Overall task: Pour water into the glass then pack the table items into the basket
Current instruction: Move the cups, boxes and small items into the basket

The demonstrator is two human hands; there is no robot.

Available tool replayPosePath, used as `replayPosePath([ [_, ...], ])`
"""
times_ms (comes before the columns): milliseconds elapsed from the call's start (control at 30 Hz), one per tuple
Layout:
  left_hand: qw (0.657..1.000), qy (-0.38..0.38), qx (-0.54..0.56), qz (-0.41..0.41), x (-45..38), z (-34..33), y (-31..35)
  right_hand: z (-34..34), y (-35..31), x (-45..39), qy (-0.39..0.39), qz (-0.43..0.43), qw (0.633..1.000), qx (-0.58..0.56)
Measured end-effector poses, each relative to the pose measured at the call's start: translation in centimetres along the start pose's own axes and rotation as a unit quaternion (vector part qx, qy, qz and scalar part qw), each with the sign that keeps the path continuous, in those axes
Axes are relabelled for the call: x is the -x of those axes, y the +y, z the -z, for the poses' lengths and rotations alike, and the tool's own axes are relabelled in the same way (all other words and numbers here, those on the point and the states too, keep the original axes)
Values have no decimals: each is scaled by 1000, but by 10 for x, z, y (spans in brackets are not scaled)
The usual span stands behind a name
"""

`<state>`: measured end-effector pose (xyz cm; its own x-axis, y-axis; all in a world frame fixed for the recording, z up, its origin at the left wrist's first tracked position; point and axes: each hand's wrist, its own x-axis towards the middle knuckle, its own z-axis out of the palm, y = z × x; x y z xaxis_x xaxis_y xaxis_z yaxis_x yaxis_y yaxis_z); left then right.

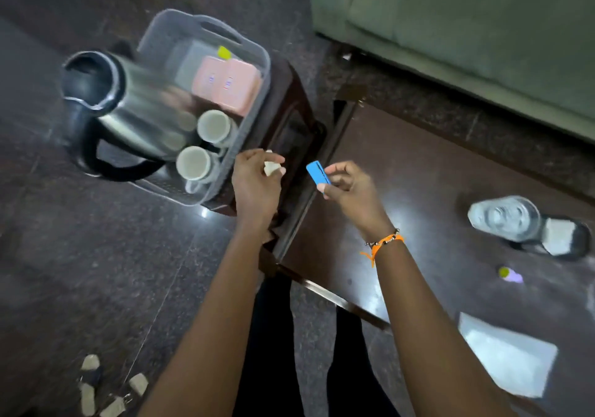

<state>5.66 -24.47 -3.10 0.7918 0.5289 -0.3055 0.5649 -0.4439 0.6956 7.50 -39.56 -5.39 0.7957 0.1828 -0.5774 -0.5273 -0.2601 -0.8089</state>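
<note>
Glass (505, 218) looks full, slippery, fragile: take it round the wall, upright. Your right hand (346, 188) pinches a light blue card (318, 172); left hand (256, 176) pinches a white scrap (270, 168) beside the basket (257, 72).

Both bare forearms reached forward, hands close together just beside the basket (206, 107)'s near corner. Left hand (254, 178) was nearest the basket, fingers curled, pinching a small white piece (269, 168). Right hand (349, 184), farther from the basket, pinched a blue card (317, 173) at its fingertips; orange thread band (384, 242) on that wrist.
</note>
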Motion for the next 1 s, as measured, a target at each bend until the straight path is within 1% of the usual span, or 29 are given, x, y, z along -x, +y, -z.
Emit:
replayPosePath([
  [67, 999, 31, 8, 15, -32, 30, -3, -33, -33, -19, -8, 24, 1000, 3],
  [133, 998, 59, 4, 13, -60, 52, -2, -60, -62, -39, -11, 52, 999, 11],
  [233, 997, 67, -26, -9, -106, 78, -1, -97, -99, -74, 7, 99, 994, 40],
  [300, 997, 48, -64, -3, -141, 90, 0, -118, -119, -101, 27, 124, 990, 62],
  [400, 988, 1, -153, 1, -179, 87, 13, -129, -138, -134, 66, 149, 981, 105],
  [500, 978, -32, -205, 29, -214, 83, 23, -138, -150, -160, 90, 155, 972, 149],
  [600, 966, -69, -248, 39, -243, 80, 18, -143, -152, -178, 104, 153, 966, 179],
  [733, 945, -119, -292, 82, -259, 76, 9, -149, -148, -195, 95, 162, 959, 211],
  [900, 935, -155, -315, 48, -244, 67, 11, -164, -153, -223, 73, 193, 951, 231],
  [1000, 926, -166, -337, 45, -231, 63, 4, -176, -160, -240, 51, 203, 934, 289],
])
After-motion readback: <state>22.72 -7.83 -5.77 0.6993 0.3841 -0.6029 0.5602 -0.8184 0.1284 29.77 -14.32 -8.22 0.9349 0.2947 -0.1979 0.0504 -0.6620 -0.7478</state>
